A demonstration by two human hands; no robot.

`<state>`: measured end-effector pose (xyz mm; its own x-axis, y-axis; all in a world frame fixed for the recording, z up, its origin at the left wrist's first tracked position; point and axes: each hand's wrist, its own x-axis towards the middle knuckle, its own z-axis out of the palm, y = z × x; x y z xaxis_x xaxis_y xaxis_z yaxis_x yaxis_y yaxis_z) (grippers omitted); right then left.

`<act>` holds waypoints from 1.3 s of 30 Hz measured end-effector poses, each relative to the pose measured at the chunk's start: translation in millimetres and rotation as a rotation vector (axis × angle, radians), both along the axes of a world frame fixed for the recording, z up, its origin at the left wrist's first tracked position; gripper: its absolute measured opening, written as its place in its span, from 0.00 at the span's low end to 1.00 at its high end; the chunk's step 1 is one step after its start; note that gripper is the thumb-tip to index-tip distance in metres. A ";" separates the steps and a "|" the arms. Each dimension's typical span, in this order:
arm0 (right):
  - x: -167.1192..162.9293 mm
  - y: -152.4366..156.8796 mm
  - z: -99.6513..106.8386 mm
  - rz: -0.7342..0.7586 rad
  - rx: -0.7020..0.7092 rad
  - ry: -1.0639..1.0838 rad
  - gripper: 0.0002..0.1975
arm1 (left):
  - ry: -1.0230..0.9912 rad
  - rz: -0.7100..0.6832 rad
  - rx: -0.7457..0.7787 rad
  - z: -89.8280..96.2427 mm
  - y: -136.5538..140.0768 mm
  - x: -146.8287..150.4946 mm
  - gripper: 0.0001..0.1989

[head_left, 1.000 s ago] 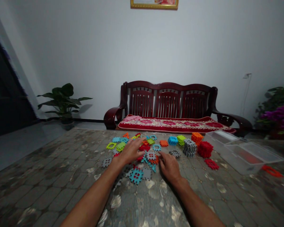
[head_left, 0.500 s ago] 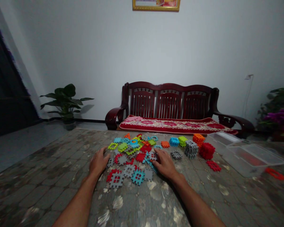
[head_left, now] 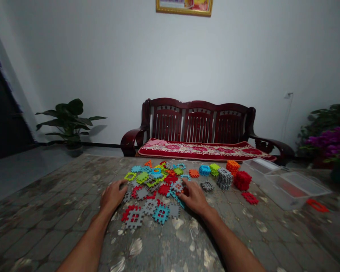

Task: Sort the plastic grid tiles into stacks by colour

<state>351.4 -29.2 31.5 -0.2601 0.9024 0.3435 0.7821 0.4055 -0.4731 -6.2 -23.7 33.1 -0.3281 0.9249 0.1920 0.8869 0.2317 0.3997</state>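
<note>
Interlocking plastic tiles with notched edges lie in a loose, many-coloured pile on the table. My left hand point(head_left: 113, 194) rests at the pile's left edge, thumb and forefinger apart with nothing between them. Close to it are a grey tile point(head_left: 127, 196) and a lime-green frame tile point(head_left: 130, 176). On the right side, my right hand point(head_left: 195, 196) has a grey window tile point(head_left: 176, 186) between thumb and forefinger. Below its thumb lies a light-blue frame piece point(head_left: 176, 198). Nearer to me are a grey window tile point(head_left: 134, 217), a blue window tile point(head_left: 161, 214) and a plain grey tile point(head_left: 174, 210).
To the right stand sorted stacks: blue point(head_left: 204, 170), lime-green point(head_left: 214, 169), grey point(head_left: 224, 178), orange point(head_left: 232, 166) and red point(head_left: 243, 180). Beyond them is an open clear plastic box point(head_left: 286, 198), with an orange piece point(head_left: 317, 206) beside it. A wooden bench point(head_left: 200, 124) stands behind the table.
The view has shifted slightly, so everything sits a little further left. The grey window tile by my right hand has moved slightly left. Both hands stay at the pile's sides.
</note>
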 end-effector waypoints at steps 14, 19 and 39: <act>-10.6 -6.6 -2.7 -0.063 0.031 0.109 0.27 | -0.014 -0.006 0.003 -2.3 7.6 -5.8 0.20; -19.4 -10.3 5.2 -0.121 0.063 0.054 0.27 | -0.003 0.005 -0.040 0.4 6.8 -3.1 0.21; -35.8 -16.2 19.3 -0.179 -0.088 -0.080 0.35 | 0.023 -0.001 0.005 -5.0 9.7 -6.9 0.20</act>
<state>315.5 -45.4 50.8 -0.1165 0.9622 0.2464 0.8742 0.2170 -0.4343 -13.1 -13.9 28.1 -0.3225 0.9243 0.2042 0.8960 0.2286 0.3807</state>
